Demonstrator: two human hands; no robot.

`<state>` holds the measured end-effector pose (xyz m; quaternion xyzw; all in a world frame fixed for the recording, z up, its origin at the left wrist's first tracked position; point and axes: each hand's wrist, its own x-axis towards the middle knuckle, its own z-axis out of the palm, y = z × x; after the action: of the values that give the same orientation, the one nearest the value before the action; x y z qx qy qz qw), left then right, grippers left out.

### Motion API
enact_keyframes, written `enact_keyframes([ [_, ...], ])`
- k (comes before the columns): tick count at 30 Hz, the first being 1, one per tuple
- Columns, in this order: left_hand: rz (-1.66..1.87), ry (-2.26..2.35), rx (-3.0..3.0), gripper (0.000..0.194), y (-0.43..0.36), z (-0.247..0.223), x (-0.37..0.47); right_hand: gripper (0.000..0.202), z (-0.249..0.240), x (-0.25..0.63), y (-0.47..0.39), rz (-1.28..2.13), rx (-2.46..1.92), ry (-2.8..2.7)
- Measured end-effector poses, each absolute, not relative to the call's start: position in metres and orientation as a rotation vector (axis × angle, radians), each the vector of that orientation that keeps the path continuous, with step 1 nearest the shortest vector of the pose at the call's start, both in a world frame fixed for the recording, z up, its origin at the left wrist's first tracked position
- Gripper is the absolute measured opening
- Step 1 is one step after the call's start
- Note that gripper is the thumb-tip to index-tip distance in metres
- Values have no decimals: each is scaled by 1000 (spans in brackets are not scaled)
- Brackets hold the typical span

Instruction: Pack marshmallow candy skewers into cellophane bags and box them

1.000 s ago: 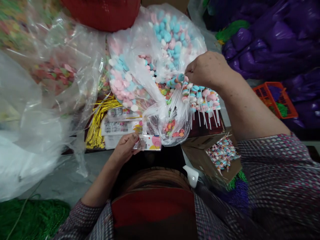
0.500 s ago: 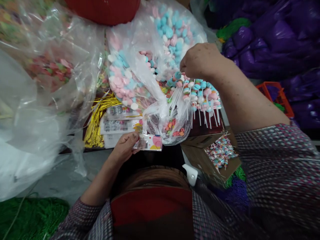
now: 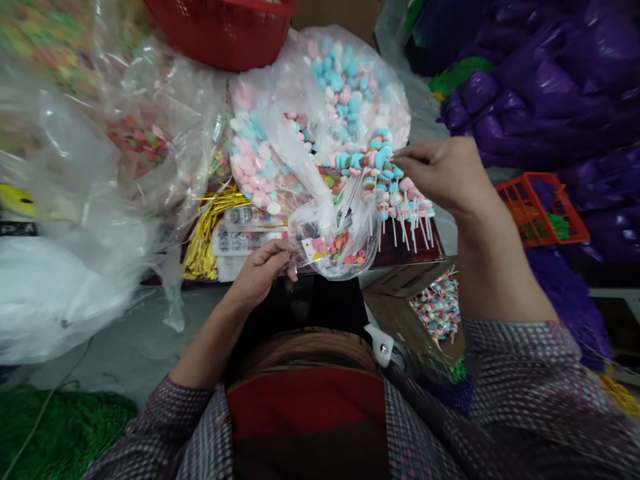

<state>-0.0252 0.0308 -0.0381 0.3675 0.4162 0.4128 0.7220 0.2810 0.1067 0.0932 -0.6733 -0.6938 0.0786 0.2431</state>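
Since a second ago the right hand [image 3: 443, 173] has slid off the heap of lollipops [image 3: 385, 183] with its grip pinched near one sweet, while nearer, below that heap, the left hand [image 3: 263, 270] grips a small printed packet [image 3: 314, 248], best kept level.

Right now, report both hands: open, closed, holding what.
Left hand: closed, pinching a small printed packet by its edge.
Right hand: closed, fingertips pinching a lollipop at the top of the pile.
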Motion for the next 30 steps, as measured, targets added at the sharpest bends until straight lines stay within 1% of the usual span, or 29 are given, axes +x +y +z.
enact_keyframes([
  [3,911,921,865,21,31,-35,-23,13,77,281,65,476,-1743,-1623],
  [6,865,970,981,16,31,-31,-23,8,53,274,31,665,-1629,-1390],
  [8,882,987,990,15,30,-28,-23,10,38,271,12,743,-1596,-1318],
  [12,973,925,786,23,28,-19,-20,17,22,268,-19,763,-1602,-1321],
  [17,1016,801,599,25,27,-18,-20,13,21,265,-52,886,-1553,-1271],
  [25,1010,832,605,28,19,-18,-17,12,9,253,-71,975,-1516,-1195],
  [30,1027,824,705,30,18,-22,-19,9,14,255,-72,872,-1631,-1317],
])
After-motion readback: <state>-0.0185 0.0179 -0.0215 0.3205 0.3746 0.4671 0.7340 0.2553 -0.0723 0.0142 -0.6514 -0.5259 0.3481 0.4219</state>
